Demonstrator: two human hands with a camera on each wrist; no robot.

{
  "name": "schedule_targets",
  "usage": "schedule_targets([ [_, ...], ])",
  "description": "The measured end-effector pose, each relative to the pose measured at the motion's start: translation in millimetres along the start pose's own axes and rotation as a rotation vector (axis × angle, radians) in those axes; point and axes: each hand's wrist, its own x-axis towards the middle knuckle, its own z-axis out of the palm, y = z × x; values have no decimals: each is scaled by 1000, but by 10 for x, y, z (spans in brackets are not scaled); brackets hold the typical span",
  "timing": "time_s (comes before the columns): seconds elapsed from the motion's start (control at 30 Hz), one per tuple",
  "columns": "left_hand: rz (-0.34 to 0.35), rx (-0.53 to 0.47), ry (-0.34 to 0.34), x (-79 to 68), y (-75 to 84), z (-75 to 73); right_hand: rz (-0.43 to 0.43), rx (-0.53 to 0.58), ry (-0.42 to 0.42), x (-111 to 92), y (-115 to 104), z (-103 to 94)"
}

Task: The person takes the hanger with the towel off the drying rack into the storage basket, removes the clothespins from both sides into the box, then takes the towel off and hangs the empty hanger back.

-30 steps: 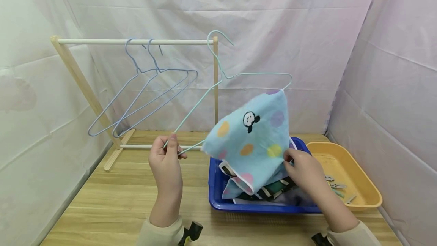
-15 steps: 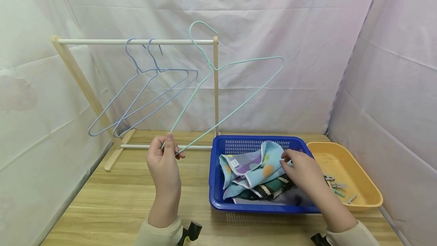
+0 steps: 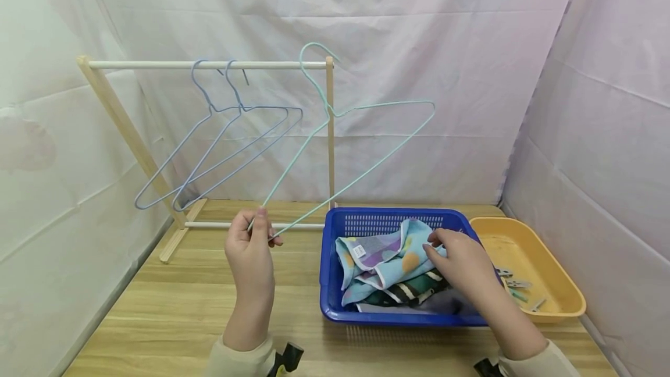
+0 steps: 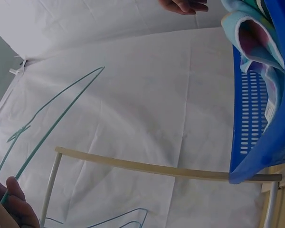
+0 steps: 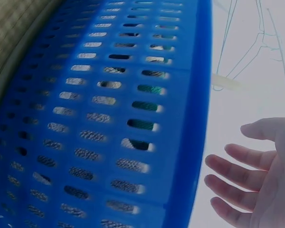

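Observation:
My left hand [image 3: 253, 243] grips the lower left corner of a mint-green wire hanger [image 3: 374, 164]. The hanger is bare and held up, its hook level with the rack's top bar. My right hand [image 3: 463, 258] is over the right side of a blue plastic basket [image 3: 330, 284], fingers relaxed and holding nothing; the right wrist view shows its fingers spread apart beside the basket's rim. In the basket lies a crumpled light-blue towel [image 3: 413, 243] with coloured dots and a white tag. Beneath it are a dark green striped cloth [image 3: 416, 290] and a grey cloth [image 3: 389, 309].
At the left stands a wooden rack [image 3: 123, 115] with a white bar [image 3: 157, 65], from which two blue wire hangers [image 3: 191, 182] hang. A yellow tray [image 3: 555, 272] with several clothes pegs [image 3: 518, 285] sits right of the basket. White cloth walls enclose the table [image 3: 157, 313].
The light-blue towel, earlier raised in the right hand at the hanger, has dropped into the basket. The right hand has let go of it. The hanger has shifted slightly in the left hand.

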Motion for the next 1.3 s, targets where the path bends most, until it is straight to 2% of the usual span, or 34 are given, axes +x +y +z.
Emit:
schedule_targets([
  [0.23, 42, 49, -4, 21, 3, -146, -5, 4, 32, -17, -34, -19],
  [0.63, 122, -22, 27, 82, 86, -452, -25, 48, 97, -71, -135, -46],
  [0.87, 178, -78, 73, 176, 148, -635, -44, 69, 124, -52, -199, -21],
  [1.1, 157, -119, 172, 252, 168, -800, -39, 95, 135, -31, -248, 7],
  [1.3, 159, -110, 241, 297, 175, -923, -33, 98, 145, -25, -269, 21],
])
